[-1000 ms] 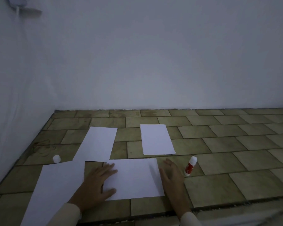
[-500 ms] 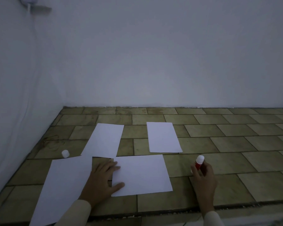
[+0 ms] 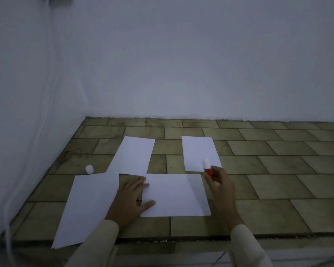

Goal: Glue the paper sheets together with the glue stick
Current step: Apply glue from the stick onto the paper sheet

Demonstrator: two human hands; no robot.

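Several white paper sheets lie on the tiled surface: a near middle sheet [image 3: 177, 195], a large sheet at the left [image 3: 87, 207], a far left sheet [image 3: 132, 156] and a far right sheet [image 3: 198, 152]. My left hand [image 3: 130, 199] rests flat with spread fingers on the left edge of the near middle sheet. My right hand [image 3: 220, 186] grips the red glue stick [image 3: 207, 168], its white tip pointing up over the near edge of the far right sheet. The white cap [image 3: 89, 169] stands apart at the left.
White walls [image 3: 181, 64] close the tiled surface [image 3: 278, 180] at the back and left. A white cable [image 3: 8, 228] hangs down the left wall. The surface's front edge runs just below the sheets.
My right hand left the near sheet, took hold of the glue stick from the tiles and carried it up and left toward the far right sheet. My left hand stayed on the near sheet.
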